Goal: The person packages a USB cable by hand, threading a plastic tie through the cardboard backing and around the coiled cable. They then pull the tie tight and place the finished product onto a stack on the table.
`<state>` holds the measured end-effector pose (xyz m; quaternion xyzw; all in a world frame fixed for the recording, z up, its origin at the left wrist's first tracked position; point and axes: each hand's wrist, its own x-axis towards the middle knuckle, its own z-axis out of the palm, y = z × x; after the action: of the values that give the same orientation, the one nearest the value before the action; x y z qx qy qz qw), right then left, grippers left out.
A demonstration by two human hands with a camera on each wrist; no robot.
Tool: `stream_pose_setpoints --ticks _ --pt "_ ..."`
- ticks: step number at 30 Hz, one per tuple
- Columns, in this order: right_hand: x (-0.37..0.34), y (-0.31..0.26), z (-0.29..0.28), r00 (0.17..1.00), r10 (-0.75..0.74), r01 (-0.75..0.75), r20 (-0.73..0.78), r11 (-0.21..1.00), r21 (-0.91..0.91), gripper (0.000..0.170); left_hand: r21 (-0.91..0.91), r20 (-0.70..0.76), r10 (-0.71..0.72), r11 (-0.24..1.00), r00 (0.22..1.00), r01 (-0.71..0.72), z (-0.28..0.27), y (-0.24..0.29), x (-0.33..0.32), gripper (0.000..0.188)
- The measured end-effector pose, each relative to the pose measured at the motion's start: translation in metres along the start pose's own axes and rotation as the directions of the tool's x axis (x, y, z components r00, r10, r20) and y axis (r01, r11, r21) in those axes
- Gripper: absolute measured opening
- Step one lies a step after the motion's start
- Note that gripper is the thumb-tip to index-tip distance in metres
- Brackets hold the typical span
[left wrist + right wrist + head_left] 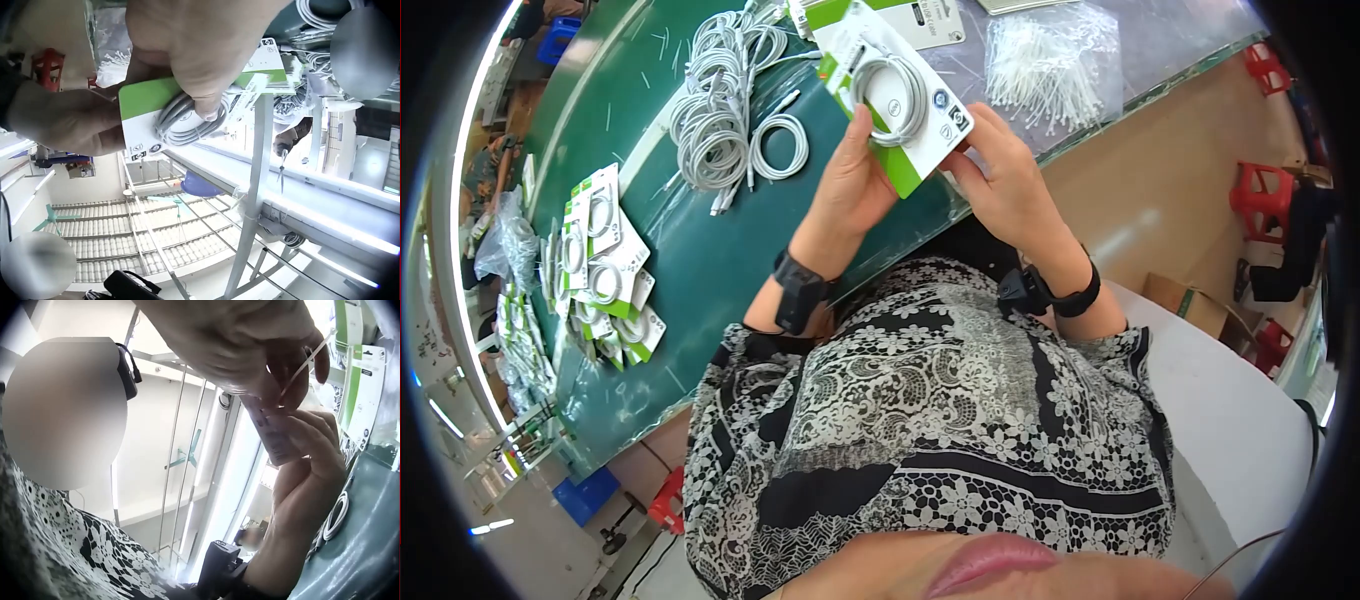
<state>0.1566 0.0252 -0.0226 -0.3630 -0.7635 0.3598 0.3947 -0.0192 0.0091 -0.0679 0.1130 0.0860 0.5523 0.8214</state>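
Observation:
My left hand [855, 195] grips a white and green package card [932, 135] by its left side, thumb on the front. A coiled white cable [915, 100] is mounted on the card's face. In the left wrist view the thumb presses on this coil [178, 128]. My right hand [1012, 185] is at the card's right edge, some fingers hidden behind it. In the right wrist view a thin white cable tie [306, 362] sticks out from between the right hand's pinched fingers.
A heap of white cables [710, 130] lies on the green table [730, 270], a single coil [803, 150] beside it. Carded cables [605, 280] are stacked at left. More cards [930, 22] lie beyond my hands, near a clear bag of white ties [1050, 75]. Red stools [1262, 200] stand at right.

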Motion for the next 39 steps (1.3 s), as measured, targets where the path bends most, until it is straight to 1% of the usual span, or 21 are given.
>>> stream_pose_setpoints --ticks 2,3,4,6,7,8,10,11,15,18,22,24,27,28,30,31,32,34,35,36,39 --pt "-0.005 0.013 0.002 0.991 0.126 -0.115 -0.051 0.977 0.180 0.027 0.249 -0.162 0.067 0.968 0.985 -0.025 0.009 0.004 0.002 0.042" --pt "-0.007 0.019 0.002 0.978 0.194 -0.168 -0.071 0.948 0.269 0.028 0.234 -0.150 0.071 0.972 0.986 -0.034 0.008 0.004 0.001 0.042" --pt "-0.010 0.025 0.004 0.979 0.190 -0.168 -0.068 0.953 0.251 0.028 0.282 -0.127 0.064 0.959 0.990 -0.026 0.008 0.005 0.001 0.042" --pt "-0.011 0.034 0.012 0.961 0.238 -0.165 -0.140 0.901 0.402 0.027 0.382 -0.085 0.052 0.924 0.995 -0.016 0.009 0.004 0.002 0.044" --pt "-0.012 0.036 0.014 0.949 0.266 -0.157 -0.170 0.865 0.477 0.027 0.373 -0.077 0.058 0.927 0.995 -0.025 0.012 0.001 0.003 0.044" --pt "-0.013 0.037 0.016 0.951 0.261 -0.158 -0.164 0.869 0.468 0.027 0.402 -0.113 0.065 0.916 0.991 -0.014 0.018 0.000 0.003 0.045" --pt "-0.016 0.037 0.019 0.949 0.260 -0.112 -0.180 0.808 0.578 0.025 0.456 -0.191 0.083 0.890 0.978 0.013 0.027 -0.002 0.001 0.048" --pt "-0.017 0.039 0.019 0.947 0.261 -0.088 -0.187 0.771 0.630 0.025 0.452 -0.189 0.090 0.892 0.978 0.005 0.029 -0.002 -0.001 0.048" --pt "-0.023 0.057 0.019 0.956 0.254 -0.084 -0.146 0.717 0.692 0.023 0.467 -0.245 0.088 0.883 0.966 0.038 0.033 -0.003 -0.006 0.049" --pt "-0.022 0.065 0.020 0.962 0.231 -0.078 -0.149 0.750 0.657 0.021 0.522 -0.269 0.116 0.852 0.956 0.044 0.034 -0.005 -0.007 0.049" --pt "-0.021 0.077 0.019 0.972 0.192 -0.070 -0.135 0.785 0.616 0.023 0.486 -0.287 0.068 0.870 0.955 0.084 0.035 -0.004 -0.011 0.050" --pt "-0.022 0.078 0.017 0.975 0.180 -0.067 -0.129 0.795 0.603 0.024 0.479 -0.298 0.098 0.876 0.950 0.060 0.035 -0.007 -0.013 0.049" --pt "-0.019 0.076 0.010 0.987 0.161 -0.120 -0.008 0.767 0.631 0.026 0.470 -0.313 0.154 0.883 0.937 0.012 0.033 -0.013 -0.014 0.048" --pt "-0.017 0.072 0.007 0.987 0.160 -0.119 -0.008 0.767 0.631 0.026 0.514 -0.314 0.219 0.857 0.924 -0.029 0.032 -0.014 -0.013 0.048" --pt "-0.007 0.060 -0.001 0.970 0.232 -0.140 -0.071 0.774 0.617 0.029 0.600 -0.304 0.346 0.793 0.888 -0.104 0.027 -0.015 -0.012 0.048" --pt "-0.003 0.054 -0.004 0.958 0.269 -0.153 -0.102 0.777 0.610 0.031 0.600 -0.303 0.347 0.793 0.888 -0.105 0.024 -0.016 -0.012 0.048" --pt "0.000 0.047 -0.004 0.958 0.270 -0.154 -0.101 0.777 0.610 0.031 0.692 -0.249 0.408 0.709 0.878 -0.134 0.021 -0.016 -0.011 0.047" --pt "0.002 0.030 0.001 0.971 0.227 -0.164 -0.069 0.853 0.495 0.029 0.840 -0.120 0.500 0.511 0.858 -0.180 0.014 -0.019 -0.010 0.046" --pt "0.002 0.025 0.005 0.977 0.208 -0.165 -0.054 0.886 0.433 0.028 0.840 -0.120 0.493 0.514 0.861 -0.177 0.012 -0.023 -0.011 0.046" --pt "0.002 0.027 0.009 0.976 0.209 -0.164 -0.059 0.887 0.432 0.028 0.856 -0.099 0.482 0.488 0.871 -0.173 0.010 -0.026 -0.010 0.046" --pt "0.002 0.041 0.027 0.922 0.387 -0.285 -0.020 0.712 0.642 0.030 0.887 -0.053 0.464 0.429 0.884 -0.172 0.003 -0.037 -0.005 0.047"
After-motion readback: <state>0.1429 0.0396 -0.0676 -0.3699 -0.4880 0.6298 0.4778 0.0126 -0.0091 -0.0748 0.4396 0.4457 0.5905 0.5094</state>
